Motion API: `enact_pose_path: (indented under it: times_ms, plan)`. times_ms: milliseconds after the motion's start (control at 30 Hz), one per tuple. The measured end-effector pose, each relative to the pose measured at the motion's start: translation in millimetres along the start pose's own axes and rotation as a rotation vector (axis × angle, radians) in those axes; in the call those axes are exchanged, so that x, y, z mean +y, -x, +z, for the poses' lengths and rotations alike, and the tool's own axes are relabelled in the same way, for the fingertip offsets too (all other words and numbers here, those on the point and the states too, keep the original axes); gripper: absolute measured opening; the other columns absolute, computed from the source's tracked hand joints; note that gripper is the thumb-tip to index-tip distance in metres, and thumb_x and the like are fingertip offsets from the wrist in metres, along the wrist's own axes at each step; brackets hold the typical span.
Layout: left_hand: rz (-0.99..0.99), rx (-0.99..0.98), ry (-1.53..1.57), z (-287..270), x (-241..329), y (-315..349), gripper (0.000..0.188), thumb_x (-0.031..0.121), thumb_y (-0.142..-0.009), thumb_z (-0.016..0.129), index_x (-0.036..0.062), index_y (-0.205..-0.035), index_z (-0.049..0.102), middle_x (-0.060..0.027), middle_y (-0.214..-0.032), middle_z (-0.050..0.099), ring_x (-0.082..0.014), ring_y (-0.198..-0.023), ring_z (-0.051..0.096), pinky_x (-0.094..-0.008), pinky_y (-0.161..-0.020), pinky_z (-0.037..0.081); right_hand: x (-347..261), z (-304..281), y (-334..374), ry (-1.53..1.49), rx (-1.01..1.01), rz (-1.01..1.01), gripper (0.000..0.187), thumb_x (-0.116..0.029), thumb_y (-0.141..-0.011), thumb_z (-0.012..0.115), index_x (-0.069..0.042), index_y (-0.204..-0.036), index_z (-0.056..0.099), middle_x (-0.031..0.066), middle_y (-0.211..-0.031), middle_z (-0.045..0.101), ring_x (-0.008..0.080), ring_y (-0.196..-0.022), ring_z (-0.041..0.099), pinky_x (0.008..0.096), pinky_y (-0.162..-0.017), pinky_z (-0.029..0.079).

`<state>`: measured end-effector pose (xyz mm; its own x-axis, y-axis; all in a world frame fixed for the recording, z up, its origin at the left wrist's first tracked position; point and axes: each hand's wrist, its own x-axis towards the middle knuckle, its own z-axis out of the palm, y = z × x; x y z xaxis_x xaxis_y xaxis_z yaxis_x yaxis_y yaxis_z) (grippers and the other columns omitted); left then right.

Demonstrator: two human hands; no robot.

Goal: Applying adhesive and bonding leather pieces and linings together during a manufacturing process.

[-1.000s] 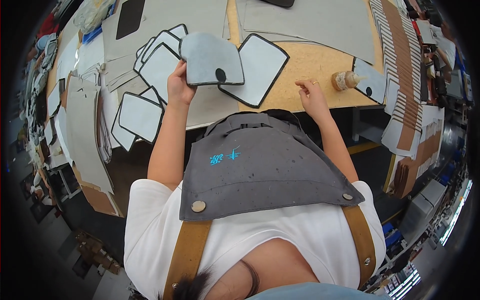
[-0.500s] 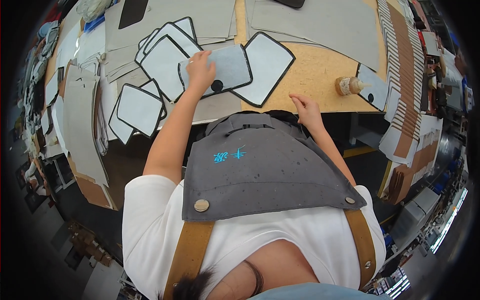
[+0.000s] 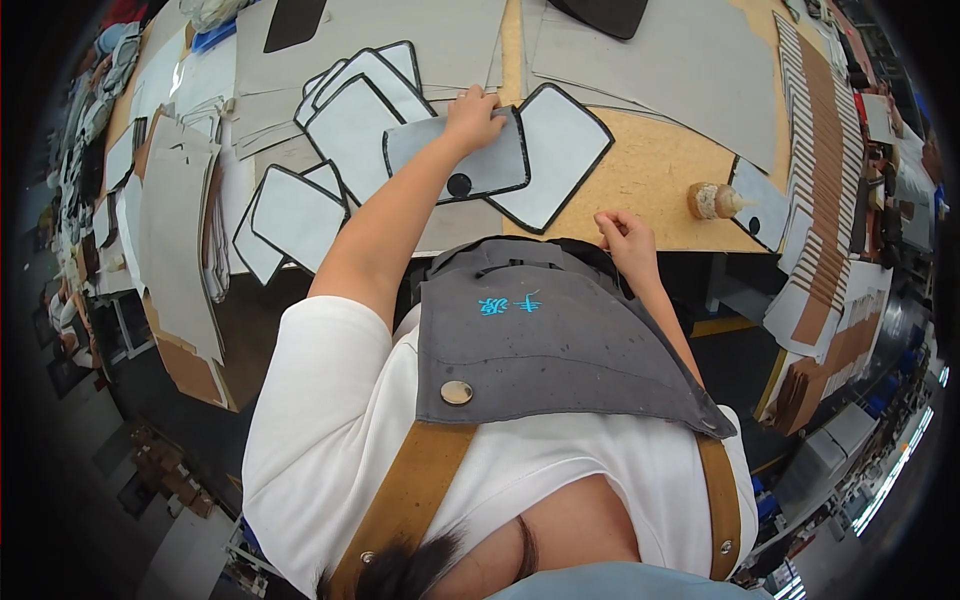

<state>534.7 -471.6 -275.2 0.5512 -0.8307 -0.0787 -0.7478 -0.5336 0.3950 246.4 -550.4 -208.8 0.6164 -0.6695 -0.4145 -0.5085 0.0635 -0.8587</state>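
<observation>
A pale grey-blue rectangular panel [image 3: 420, 150] with a dark edge and a black round spot lies across other sheets on the table. My left hand [image 3: 473, 120] is at its far edge, fingers bent over and closed there; the fingertips are partly hidden. Under its right end is a white panel with black edging [image 3: 565, 150], set at a slant. My right hand [image 3: 628, 240] hovers by the table's front edge, thumb and fingers pinched together. Whatever the pinch holds, if anything, is too small to make out. White black-edged panels [image 3: 350, 115] fan out at the left.
Smaller white panels [image 3: 300, 212] overlap at the table's front left. Right of my right hand stands a squeeze bottle with brownish contents [image 3: 712, 201], beside another spotted panel [image 3: 757, 195]. Large grey sheets [image 3: 650, 70] cover the back. Striped strips [image 3: 815, 180] line the right side.
My left hand has slid right and away from me along the panel to its far edge, and its fingers have bent. My right hand stays near the front edge, pinched. The view has shifted slightly.
</observation>
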Motion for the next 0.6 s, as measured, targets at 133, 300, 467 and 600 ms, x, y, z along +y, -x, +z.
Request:
enact_pose_path:
  times_ms: [133,300,467,600]
  plan:
    - [0.067,0.050,0.285,-29.1,22.2,22.6,0.018,0.018,-0.082,0.056,0.0030,-0.091,0.059,-0.0131,-0.087,0.059,-0.0329,-0.080,0.057,-0.0405,-0.073,0.045,-24.9,6.4,-16.3,0.201,-0.021,-0.077,0.022,-0.020,-0.086,0.058,0.002,-0.083,0.062,0.0041,-0.058,0.056,0.0114,-0.053,0.051,0.0256,-0.054,0.043]
    - [0.111,0.063,0.433,-90.8,66.9,59.9,0.014,0.013,-0.081,0.056,0.0011,-0.088,0.060,-0.0130,-0.081,0.060,-0.0308,-0.075,0.058,-0.0381,-0.066,0.045,-66.3,35.1,-35.5,0.030,0.084,-0.537,0.013,-0.015,-0.083,0.061,-0.003,-0.086,0.061,0.0061,-0.080,0.057,0.0136,-0.073,0.054,0.0248,-0.065,0.042]
    - [0.139,0.084,0.547,-116.7,83.4,82.2,0.014,0.007,-0.082,0.058,0.0005,-0.094,0.062,-0.0080,-0.078,0.060,-0.0150,-0.066,0.056,-0.0254,-0.059,0.043,-99.2,47.4,-35.9,-0.122,0.000,-0.607,0.010,-0.008,-0.080,0.062,-0.004,-0.089,0.060,0.0051,-0.087,0.056,0.0145,-0.079,0.054,0.0265,-0.075,0.042]
    - [0.131,0.051,0.564,-128.9,91.1,90.6,0.014,0.007,-0.083,0.058,-0.0007,-0.093,0.062,-0.0076,-0.076,0.060,-0.0135,-0.065,0.055,-0.0248,-0.059,0.043,-99.8,45.7,-33.8,-0.180,-0.032,-0.620,0.010,-0.006,-0.082,0.059,-0.004,-0.092,0.061,0.0020,-0.088,0.057,0.0120,-0.085,0.052,0.0256,-0.079,0.040]
